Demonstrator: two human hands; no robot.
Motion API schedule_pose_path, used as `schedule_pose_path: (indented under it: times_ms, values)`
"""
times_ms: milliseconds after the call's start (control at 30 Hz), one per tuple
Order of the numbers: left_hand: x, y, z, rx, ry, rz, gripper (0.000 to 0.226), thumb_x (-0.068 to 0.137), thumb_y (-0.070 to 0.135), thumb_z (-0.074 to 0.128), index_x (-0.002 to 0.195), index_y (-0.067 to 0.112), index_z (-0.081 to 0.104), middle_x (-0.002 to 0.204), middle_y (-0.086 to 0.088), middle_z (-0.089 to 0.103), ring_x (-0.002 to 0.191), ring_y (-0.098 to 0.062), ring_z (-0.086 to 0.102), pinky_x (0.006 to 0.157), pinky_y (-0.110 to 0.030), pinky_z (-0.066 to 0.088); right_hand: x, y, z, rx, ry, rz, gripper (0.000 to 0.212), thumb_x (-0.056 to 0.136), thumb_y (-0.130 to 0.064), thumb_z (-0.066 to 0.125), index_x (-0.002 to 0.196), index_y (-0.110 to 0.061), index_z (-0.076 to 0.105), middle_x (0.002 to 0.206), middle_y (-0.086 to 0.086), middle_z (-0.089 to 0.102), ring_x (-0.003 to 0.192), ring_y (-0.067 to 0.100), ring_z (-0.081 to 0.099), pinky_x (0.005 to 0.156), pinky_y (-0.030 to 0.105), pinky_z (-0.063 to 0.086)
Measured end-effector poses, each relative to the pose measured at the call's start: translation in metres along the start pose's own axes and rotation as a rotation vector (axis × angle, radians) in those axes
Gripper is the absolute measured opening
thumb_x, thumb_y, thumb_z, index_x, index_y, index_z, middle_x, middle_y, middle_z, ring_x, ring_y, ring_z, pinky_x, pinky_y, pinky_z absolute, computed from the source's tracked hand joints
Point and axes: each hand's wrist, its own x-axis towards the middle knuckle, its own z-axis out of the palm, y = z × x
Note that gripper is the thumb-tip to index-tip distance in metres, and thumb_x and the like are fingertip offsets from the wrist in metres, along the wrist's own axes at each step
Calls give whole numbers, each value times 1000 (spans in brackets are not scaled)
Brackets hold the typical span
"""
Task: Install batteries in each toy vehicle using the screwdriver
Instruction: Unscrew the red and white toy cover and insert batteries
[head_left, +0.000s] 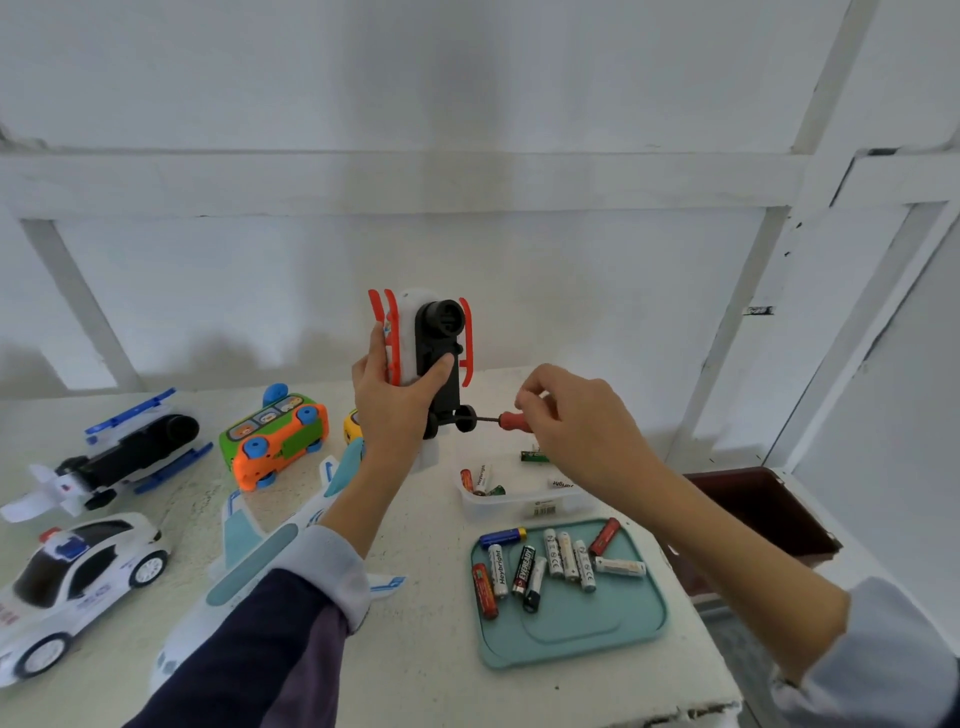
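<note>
**Toy helicopter held upright as screwdriver comes in from the side**

The toy helicopter (434, 358), white with red skids and a black underside, is held off the table (426, 670) near the middle of the view, its long axis close to vertical and its belly turned toward the camera. The left hand (395, 395) grips it from the 9 o'clock side, fingers curled round the body and the thumb pressed on the black panel. The right hand (566, 415) pinches the red handle of the screwdriver (498, 419) from 3 o'clock; the shaft lies almost level, at right angles to the toy's axis, its tip at the small black wheels at the toy's lower end. Whether the tip sits in a screw cannot be told, as a wheel hides it.

The coming move seems to turn on that crossing: the tool must meet the belly squarely, so either the toy tilts or the right hand, the nearer one to any fastener, swings toward the panel.

At 5 o'clock a teal tray (613, 631) carries loose batteries (550, 566), with more in a clear tub (524, 501) just beyond it. At 8 to 9 o'clock wait a blue-skid helicopter (130, 447), an orange and green bus (275, 436), a police car (78, 577) and a white plane (260, 561).
</note>
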Motion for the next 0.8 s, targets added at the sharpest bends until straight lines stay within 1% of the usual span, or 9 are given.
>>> schedule_pose_path:
  times_ms: [67,100,300,367,433,533,667,733,800]
  values:
    - [0,0,2,10,7,5,92,66,51,72,147,25,35,125,-8,48,107,-19,54,94,-37,52,0,2,-3,86,57,-41,4,92,-19,55,89,-16,53,61,-8,63,60,12,61,53,21,38]
    - [0,-1,2,15,11,12,90,70,46,75,147,25,35,125,-9,47,106,-19,54,95,-37,52,0,1,-4,116,91,-64,7,88,-17,61,90,-17,54,61,-6,60,60,6,58,56,19,40]
    - [0,-4,7,23,27,19,82,77,37,76,147,24,34,124,-8,47,102,-16,52,93,-35,51,-2,0,-13,182,54,-167,22,82,4,64,97,-8,53,94,3,50,70,-19,51,63,1,40]
    - [-2,-3,8,21,32,6,81,79,34,75,147,24,33,125,-8,46,103,-17,51,93,-33,50,-3,0,-15,187,-9,-152,19,89,-7,59,103,-13,47,99,-1,48,74,-13,55,63,3,41]
    - [-2,-4,9,3,50,-8,80,79,32,75,147,24,34,126,-9,45,104,-18,51,94,-33,50,-3,0,-19,163,-57,-90,16,95,-22,50,108,-15,43,85,-5,51,79,1,62,58,11,42]
    - [-4,-1,12,14,63,-12,80,80,31,75,147,23,33,127,-10,45,105,-18,51,95,-34,50,0,7,-20,-195,-73,-66,27,100,-34,36,117,-13,40,63,-11,45,61,13,52,49,20,35]
    - [-3,0,17,18,54,-13,79,80,33,74,147,24,33,126,-10,43,108,-23,53,95,-41,52,1,14,-22,-39,-11,-174,15,93,-18,53,107,-13,50,66,-9,52,58,12,48,57,23,40]
    - [-3,0,19,18,53,-13,79,79,34,75,146,23,34,126,-10,44,109,-25,54,95,-42,52,2,16,-25,14,26,-217,22,82,-6,65,99,-16,54,74,-1,56,67,14,53,62,24,45]
    - [-4,1,22,15,64,-23,77,78,33,76,143,19,37,127,-10,44,109,-23,54,91,-33,53,2,18,-28,28,60,-256,27,73,3,70,92,-14,59,79,2,58,73,17,58,65,22,49]
